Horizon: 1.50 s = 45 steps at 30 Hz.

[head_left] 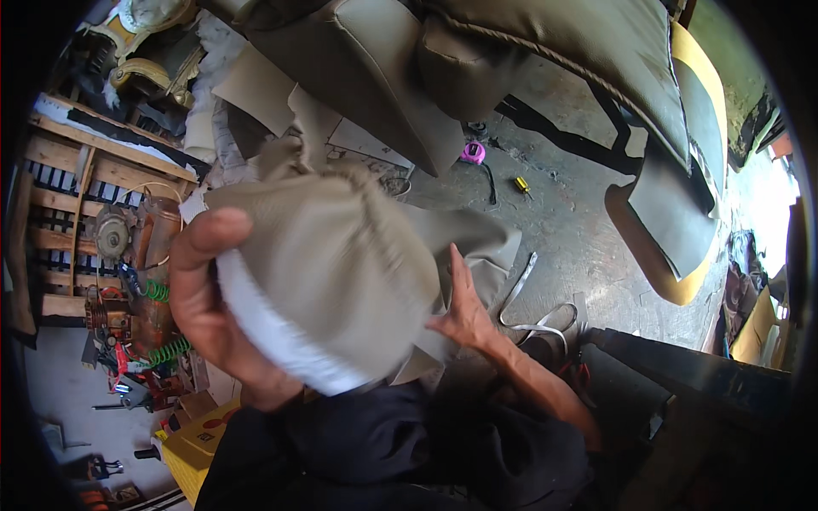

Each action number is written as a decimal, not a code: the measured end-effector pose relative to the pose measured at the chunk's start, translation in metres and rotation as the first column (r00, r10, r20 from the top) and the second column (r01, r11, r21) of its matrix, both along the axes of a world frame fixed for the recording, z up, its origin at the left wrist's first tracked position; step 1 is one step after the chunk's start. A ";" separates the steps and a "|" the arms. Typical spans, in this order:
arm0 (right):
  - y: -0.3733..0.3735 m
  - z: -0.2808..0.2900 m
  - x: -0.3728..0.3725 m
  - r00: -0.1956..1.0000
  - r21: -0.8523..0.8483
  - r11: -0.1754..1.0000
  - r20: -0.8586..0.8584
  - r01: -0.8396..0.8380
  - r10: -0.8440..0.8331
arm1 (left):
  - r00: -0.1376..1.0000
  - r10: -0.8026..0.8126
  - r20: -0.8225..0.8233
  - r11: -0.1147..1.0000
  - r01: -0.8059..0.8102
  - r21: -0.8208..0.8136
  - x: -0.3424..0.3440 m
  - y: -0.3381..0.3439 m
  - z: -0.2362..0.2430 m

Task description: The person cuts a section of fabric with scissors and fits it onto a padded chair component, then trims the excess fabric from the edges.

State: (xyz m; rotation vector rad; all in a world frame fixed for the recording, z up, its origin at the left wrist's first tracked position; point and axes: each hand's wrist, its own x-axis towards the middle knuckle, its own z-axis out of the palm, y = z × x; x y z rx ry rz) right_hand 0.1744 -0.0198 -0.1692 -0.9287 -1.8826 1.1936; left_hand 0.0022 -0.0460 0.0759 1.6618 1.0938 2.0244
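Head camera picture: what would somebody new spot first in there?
Probably the big tan piece with its white edge, near the middle between the left hand and the right hand. Next might be the pink tape measure on the gray surface beyond the right hand, or the green coils over on the left.

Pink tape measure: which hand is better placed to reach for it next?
Probably the right hand: it is open and nearer the pink tape measure, while the left hand holds the taupe material.

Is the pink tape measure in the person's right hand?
No, the pink tape measure lies on the table, apart from the right hand.
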 end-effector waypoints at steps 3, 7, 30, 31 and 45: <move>0.012 -0.039 0.007 0.951 -0.383 0.888 0.066 -0.255 0.301 | 0.997 -0.048 0.055 0.999 0.049 -0.017 -0.007 0.003 -0.003; 0.033 -0.031 0.049 0.964 -0.134 0.958 0.119 0.253 -0.238 | 0.951 -0.220 0.218 0.970 0.237 -0.054 -0.031 0.010 -0.009; -0.099 -0.132 0.221 0.243 0.187 0.597 0.789 0.780 -0.564 | 0.297 0.437 0.849 0.014 0.942 -0.336 0.029 -0.040 -0.337; -0.102 -0.131 0.220 0.239 0.182 0.592 0.793 0.785 -0.561 | 0.301 0.440 0.846 0.004 0.941 -0.338 0.031 -0.042 -0.335; -0.130 -0.129 0.235 0.081 0.276 0.651 0.883 0.707 -0.462 | 0.507 0.409 0.759 0.092 0.804 -0.587 0.046 -0.052 -0.331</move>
